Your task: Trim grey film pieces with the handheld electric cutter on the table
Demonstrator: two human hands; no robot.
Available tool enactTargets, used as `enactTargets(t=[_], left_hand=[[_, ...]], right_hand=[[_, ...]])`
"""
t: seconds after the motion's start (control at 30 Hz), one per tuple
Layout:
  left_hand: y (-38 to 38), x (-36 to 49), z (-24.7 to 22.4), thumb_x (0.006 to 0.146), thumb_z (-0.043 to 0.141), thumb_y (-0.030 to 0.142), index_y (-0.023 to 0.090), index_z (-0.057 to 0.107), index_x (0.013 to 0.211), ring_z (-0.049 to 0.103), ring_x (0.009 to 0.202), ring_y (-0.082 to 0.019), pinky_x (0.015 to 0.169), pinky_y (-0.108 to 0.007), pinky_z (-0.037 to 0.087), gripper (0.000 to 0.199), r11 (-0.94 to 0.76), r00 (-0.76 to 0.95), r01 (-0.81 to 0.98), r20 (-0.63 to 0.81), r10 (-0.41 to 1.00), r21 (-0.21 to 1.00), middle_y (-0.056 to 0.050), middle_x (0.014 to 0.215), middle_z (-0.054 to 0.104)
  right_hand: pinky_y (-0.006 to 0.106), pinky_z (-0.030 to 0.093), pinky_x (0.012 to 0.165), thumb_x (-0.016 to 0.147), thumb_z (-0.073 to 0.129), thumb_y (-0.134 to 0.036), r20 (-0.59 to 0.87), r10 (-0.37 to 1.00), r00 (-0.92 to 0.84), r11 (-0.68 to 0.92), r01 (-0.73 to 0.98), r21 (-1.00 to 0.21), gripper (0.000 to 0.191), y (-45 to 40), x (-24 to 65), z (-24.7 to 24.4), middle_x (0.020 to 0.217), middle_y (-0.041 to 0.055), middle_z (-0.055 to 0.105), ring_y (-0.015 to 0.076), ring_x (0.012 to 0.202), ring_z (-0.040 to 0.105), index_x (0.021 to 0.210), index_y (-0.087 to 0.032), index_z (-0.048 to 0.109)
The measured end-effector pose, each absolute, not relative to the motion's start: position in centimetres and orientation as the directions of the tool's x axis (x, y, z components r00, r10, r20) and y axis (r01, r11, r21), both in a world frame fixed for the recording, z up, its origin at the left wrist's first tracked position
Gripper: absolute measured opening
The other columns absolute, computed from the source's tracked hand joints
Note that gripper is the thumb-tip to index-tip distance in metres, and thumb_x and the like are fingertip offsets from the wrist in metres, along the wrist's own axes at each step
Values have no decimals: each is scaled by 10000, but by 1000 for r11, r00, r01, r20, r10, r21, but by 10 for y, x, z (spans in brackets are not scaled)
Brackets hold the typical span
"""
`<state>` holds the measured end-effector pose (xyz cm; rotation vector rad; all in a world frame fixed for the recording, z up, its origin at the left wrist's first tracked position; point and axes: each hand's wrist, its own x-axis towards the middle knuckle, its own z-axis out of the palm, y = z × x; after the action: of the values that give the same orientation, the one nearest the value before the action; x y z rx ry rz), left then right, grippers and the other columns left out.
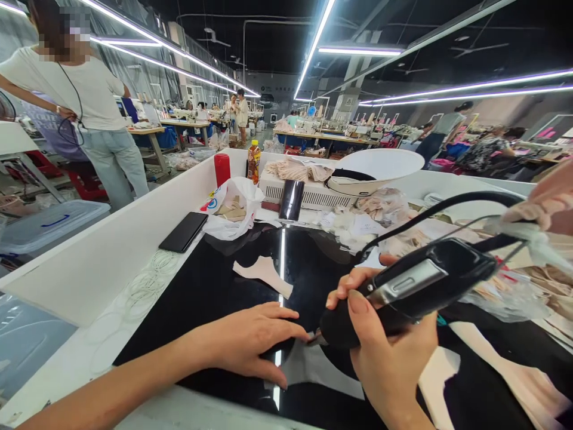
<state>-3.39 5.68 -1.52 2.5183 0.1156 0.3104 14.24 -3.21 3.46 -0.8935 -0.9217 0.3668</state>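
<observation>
My right hand (pixel 385 352) is wrapped round a black corded hand tool (pixel 430 283) with a silver plate on its side. The narrow metal tip (pixel 317 339) points down and left toward the black glossy board (pixel 215 286). My left hand (pixel 250 337) lies low over the board, fingers stretched out, its index fingertip beside the tip. Under and between my hands is a thin greyish cut fabric piece (pixel 322 373), partly hidden by them. A beige cut fabric piece (pixel 264 273) lies farther back, and another beige piece (pixel 439 382) is right of my right wrist.
Another person's hand (pixel 537 209) is at the right edge, by the tool's cord (pixel 439 209). Left are a black phone (pixel 183 232), a white plastic bag (pixel 235 206) and a low white wall (pixel 134 257). Behind stand a bottle (pixel 254 162) and a white vented box (pixel 308 194).
</observation>
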Motion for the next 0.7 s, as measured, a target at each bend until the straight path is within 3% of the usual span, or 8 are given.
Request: enactTargets(t=[0.33, 0.7], left_hand=[[48, -29, -21, 760, 899, 396, 216, 461, 1469, 444, 1446, -321, 1240, -625, 229, 852, -803, 966, 79, 153, 208, 591, -118, 1445, 588], [46, -30, -25, 749, 883, 521, 244, 379, 1534, 383, 1482, -334, 1245, -648, 173, 973, -790, 965, 98, 136, 223, 605, -130, 1504, 528]], right_hand=[[301, 590, 583, 899, 732, -135, 556, 654, 513, 636, 25, -771, 451, -30, 141, 23, 904, -13, 632, 148, 670, 651, 1275, -286, 533], [297, 592, 592, 914, 730, -148, 569, 651, 502, 655, 8, -756, 405, -28, 139, 21, 878, -2, 623, 166, 739, 642, 1257, -275, 556]])
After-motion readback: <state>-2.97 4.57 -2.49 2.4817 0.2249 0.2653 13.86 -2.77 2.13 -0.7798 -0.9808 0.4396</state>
